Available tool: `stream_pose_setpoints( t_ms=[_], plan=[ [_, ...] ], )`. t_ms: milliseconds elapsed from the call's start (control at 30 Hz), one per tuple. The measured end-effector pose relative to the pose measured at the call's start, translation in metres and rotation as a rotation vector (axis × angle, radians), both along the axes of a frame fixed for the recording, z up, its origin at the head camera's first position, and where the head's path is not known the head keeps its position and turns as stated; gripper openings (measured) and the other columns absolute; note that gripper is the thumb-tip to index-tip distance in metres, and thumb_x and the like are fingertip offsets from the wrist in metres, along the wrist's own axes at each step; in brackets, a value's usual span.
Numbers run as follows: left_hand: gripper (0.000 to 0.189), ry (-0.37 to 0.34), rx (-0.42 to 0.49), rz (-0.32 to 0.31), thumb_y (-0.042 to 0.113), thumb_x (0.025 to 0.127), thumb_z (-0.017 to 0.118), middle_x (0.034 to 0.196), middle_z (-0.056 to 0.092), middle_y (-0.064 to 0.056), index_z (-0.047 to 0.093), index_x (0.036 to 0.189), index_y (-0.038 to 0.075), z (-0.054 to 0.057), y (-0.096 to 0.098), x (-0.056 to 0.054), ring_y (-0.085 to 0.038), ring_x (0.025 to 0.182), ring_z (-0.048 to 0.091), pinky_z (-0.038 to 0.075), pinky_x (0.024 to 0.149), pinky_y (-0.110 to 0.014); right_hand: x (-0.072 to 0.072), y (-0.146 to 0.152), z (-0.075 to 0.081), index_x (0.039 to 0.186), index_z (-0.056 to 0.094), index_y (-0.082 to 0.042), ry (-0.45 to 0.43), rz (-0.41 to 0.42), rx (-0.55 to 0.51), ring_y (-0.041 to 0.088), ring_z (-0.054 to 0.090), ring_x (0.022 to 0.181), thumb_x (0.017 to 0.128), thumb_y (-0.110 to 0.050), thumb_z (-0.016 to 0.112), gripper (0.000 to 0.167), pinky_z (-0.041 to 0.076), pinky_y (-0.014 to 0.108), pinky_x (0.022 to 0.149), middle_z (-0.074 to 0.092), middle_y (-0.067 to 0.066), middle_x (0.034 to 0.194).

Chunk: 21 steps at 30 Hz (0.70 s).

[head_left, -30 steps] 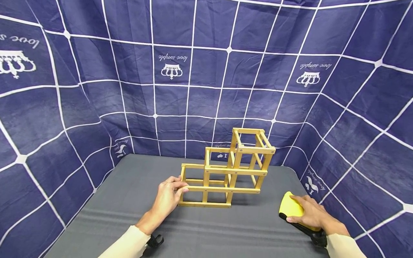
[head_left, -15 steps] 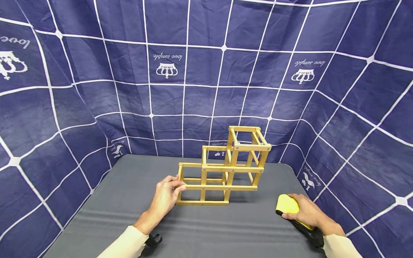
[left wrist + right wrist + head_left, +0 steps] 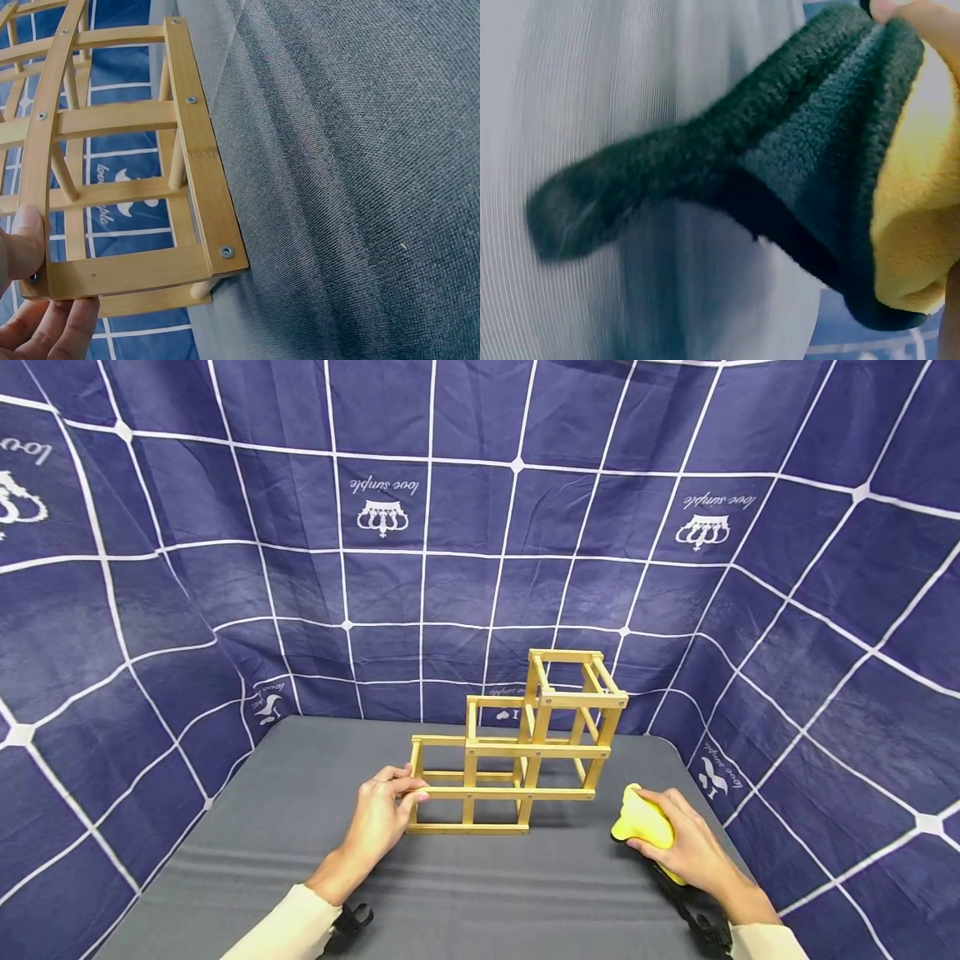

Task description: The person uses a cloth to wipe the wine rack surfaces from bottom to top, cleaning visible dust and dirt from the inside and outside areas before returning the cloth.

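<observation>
One yellow cloth (image 3: 643,820) — held, nearer wooden rack (image 3: 501,750)

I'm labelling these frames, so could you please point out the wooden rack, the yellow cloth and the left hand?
Wooden rack (image 3: 517,750), head view: on its second front rail from the top.
Yellow cloth (image 3: 647,822), head view: on its bunched yellow part.
Left hand (image 3: 377,814), head view: on the back of the hand.

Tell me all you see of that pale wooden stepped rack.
The pale wooden stepped rack is an open frame of flat slats and round rods, with metal screw heads showing. It stands on the grey cloth surface, rising in three tiers toward the person's right, where the upper tiers overhang the lowest tier. The person's left hand grips the lowest tier's near left corner.
</observation>
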<state>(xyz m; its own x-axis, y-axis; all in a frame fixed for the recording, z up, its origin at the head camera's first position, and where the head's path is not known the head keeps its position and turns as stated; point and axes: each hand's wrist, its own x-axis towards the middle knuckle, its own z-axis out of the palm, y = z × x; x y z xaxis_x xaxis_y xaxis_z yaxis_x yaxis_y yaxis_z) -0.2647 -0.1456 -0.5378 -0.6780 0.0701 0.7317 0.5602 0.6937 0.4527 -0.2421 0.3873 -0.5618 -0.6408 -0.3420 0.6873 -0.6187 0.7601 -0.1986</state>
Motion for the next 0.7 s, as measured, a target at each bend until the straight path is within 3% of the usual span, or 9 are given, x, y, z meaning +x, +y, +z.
stream_pose_setpoints(
  t_ms=[167,333,467,600,700],
  plan=[
    [0.017,0.007,-0.005,0.001,0.011,0.082,0.102,0.105,0.085,-0.018,0.092,0.096,0.008,0.0,0.0,0.001,-0.038,0.111,0.088,0.073,0.089,-0.052,0.001,-0.025,0.008,0.15,0.072,-0.007,0.03,0.078,-0.027,0.006,0.061,0.099,0.065,-0.01,0.112,0.094,0.048,0.018,0.085,0.074,0.0,0.119],
    [0.017,-0.034,-0.001,0.01,0.011,0.083,0.102,0.107,0.085,-0.016,0.093,0.097,0.009,0.002,0.002,0.002,-0.037,0.113,0.088,0.073,0.089,-0.052,0.006,-0.051,0.01,0.136,0.072,-0.004,0.088,0.124,-0.016,0.016,0.067,0.098,0.068,-0.005,0.105,0.075,0.048,0.024,0.086,0.077,0.004,0.121],
    [0.018,-0.049,0.002,0.013,0.01,0.082,0.103,0.106,0.084,-0.017,0.092,0.097,0.008,0.004,0.003,0.003,-0.037,0.112,0.088,0.073,0.086,-0.05,0.01,-0.071,0.013,0.131,0.077,-0.01,0.089,0.2,-0.023,0.022,0.072,0.11,0.076,-0.003,0.099,0.061,0.05,0.024,0.097,0.077,0.005,0.129],
    [0.017,-0.066,0.005,0.011,0.01,0.083,0.103,0.106,0.084,-0.016,0.093,0.096,0.01,0.005,0.004,0.003,-0.038,0.113,0.088,0.074,0.085,-0.05,0.012,-0.09,0.014,0.132,0.081,-0.018,0.057,0.242,-0.038,0.027,0.075,0.123,0.08,-0.001,0.098,0.057,0.049,0.018,0.112,0.076,0.007,0.14],
    [0.016,-0.082,0.01,0.008,0.01,0.084,0.103,0.105,0.084,-0.014,0.093,0.096,0.01,0.005,0.005,0.004,-0.038,0.114,0.088,0.074,0.083,-0.048,0.012,-0.103,0.013,0.13,0.082,-0.021,0.069,0.247,-0.002,0.03,0.076,0.127,0.082,-0.005,0.098,0.053,0.049,0.031,0.118,0.079,0.004,0.137]
  ],
)
